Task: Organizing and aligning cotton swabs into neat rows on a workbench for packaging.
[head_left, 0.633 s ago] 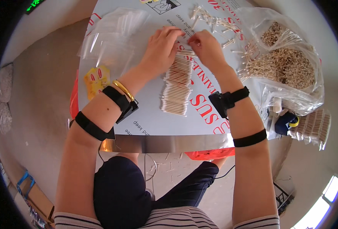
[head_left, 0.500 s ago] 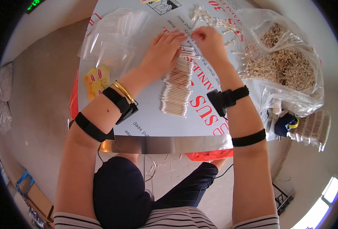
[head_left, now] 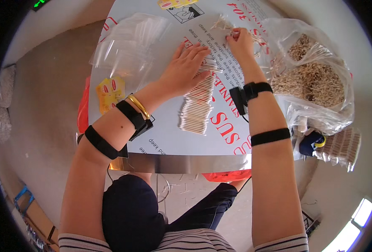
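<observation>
A long row of cotton swabs [head_left: 197, 102] lies side by side on the white printed sheet [head_left: 160, 126] covering the table. My left hand [head_left: 186, 67] rests flat with fingers spread on the far end of that row. My right hand [head_left: 240, 41] reaches farther out to a loose heap of cotton swabs [head_left: 228, 26] and pinches a few of them between its fingertips. Both forearms wear black straps, and the left wrist also carries a gold bangle.
A large clear bag of loose swabs [head_left: 316, 80] sits at the right. A pile of small clear plastic bags [head_left: 127, 42] lies at the far left, with yellow sachets [head_left: 109, 93] nearer. More bundled swabs [head_left: 341, 145] lie at the right edge. The table's metal front edge [head_left: 186, 163] is close to my knees.
My right hand has moved away from the row toward the loose heap farther out. My left hand has flattened onto the row's far end.
</observation>
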Motion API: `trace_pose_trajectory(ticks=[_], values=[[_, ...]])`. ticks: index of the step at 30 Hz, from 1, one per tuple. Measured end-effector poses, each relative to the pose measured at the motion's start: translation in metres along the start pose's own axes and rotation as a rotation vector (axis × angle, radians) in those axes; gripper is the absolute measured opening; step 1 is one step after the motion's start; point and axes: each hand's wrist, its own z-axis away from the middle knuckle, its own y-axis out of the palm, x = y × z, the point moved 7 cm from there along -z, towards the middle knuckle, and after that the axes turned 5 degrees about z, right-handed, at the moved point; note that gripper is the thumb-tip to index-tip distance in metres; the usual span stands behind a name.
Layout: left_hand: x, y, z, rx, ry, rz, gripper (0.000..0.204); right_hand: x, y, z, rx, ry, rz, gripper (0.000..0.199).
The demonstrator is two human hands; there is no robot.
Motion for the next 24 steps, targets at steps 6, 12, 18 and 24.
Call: trace_pose_trajectory(ticks=[6, 12, 18, 24], values=[[0.007, -0.009, 0.005, -0.021, -0.022, 0.068, 0.064, 0.029, -0.01, 0.048, 0.146, -0.055, -0.126, 0.017], [0.005, -0.01, 0.003, -0.074, 0.01, 0.123, 0.067, 0.052, -0.007, 0.062, 0.207, -0.162, -0.078, 0.017], [0.011, -0.01, 0.001, -0.098, -0.036, 0.284, 0.06, 0.051, -0.007, 0.057, 0.237, -0.238, -0.016, 0.018], [0.009, -0.02, 0.002, -0.133, 0.027, 0.288, 0.05, 0.062, -0.005, 0.058, 0.31, -0.229, -0.135, 0.025]])
